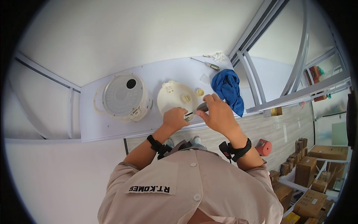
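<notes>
My right hand (220, 116) is closed around the grey handle of a screwdriver (202, 108). Its dark shaft points left, to the near right rim of a round cream plastic cover (169, 100). That rim is held by my left hand (175, 118), fingers bent against it close to the screwdriver's tip. The tip's exact contact is too small to tell. Inside the cover, a raised cream part (185, 98) shows. Just right of the cover lies a small round yellowish piece (200, 92).
A white round appliance body (125, 98) with a handle stands at the left of the white table (123, 133). To the right lie a blue cloth (228, 87), a second screwdriver (212, 66), a clear plastic piece (205, 79) and a white rag (218, 56). Metal frames flank the table; cardboard boxes (305, 171) stand far right.
</notes>
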The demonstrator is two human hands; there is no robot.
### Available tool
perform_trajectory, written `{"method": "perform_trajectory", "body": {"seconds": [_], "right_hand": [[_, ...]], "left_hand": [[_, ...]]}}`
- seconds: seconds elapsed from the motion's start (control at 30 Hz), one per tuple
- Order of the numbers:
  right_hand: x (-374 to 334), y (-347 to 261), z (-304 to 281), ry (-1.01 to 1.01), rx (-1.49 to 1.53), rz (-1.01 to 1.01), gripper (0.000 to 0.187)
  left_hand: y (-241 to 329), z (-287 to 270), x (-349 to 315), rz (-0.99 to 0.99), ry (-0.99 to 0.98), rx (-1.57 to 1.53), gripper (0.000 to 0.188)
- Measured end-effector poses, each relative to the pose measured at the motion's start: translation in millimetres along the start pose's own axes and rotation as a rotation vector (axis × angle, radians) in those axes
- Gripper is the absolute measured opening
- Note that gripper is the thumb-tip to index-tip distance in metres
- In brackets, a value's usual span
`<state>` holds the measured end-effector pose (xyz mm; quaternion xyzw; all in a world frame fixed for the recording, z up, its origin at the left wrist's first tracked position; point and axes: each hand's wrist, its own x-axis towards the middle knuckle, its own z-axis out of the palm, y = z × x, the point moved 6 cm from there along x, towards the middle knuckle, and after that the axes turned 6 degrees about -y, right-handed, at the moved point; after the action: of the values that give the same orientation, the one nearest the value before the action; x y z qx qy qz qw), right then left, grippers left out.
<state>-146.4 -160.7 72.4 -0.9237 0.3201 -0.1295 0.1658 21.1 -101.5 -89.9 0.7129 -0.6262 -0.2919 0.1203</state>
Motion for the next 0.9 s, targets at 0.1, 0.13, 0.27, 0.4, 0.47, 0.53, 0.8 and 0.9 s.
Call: {"method": "perform_trajectory", "body": {"seconds": [0.1,0.13,0.27,0.4,0.47,0.53,0.8,0.9], "right_hand": [[3,-11,-10,0.009,0.199,-0.217,0.037],[4,-8,-8,-0.008,0.186,-0.198,0.035],[7,2,1,-0.020,0.186,-0.106,0.031],[10,6,6,0.034,0.190,-0.024,0.029],[9,5,8,0.047,0.162,0.023,0.030],[8,5,8,0.051,0.166,0.054,0.031],[7,8,4,0.093,0.287,0.014,0.028],[8,15,-18,0.229,0.288,0.056,0.027]], "left_hand": [[0,-1,-1,0.030,0.019,-0.002,0.052],[1,-1,-1,0.031,0.015,0.015,0.052],[-2,0,0,0.034,0.007,0.034,0.052],[-3,0,1,0.020,-0.011,0.007,0.051],[-3,-1,0,0.029,-0.004,0.002,0.050],[-2,-2,0,0.025,-0.014,0.004,0.049],[-2,0,0,-0.002,-0.034,-0.010,0.052],[0,-2,-1,0.008,-0.030,0.020,0.053]]}}
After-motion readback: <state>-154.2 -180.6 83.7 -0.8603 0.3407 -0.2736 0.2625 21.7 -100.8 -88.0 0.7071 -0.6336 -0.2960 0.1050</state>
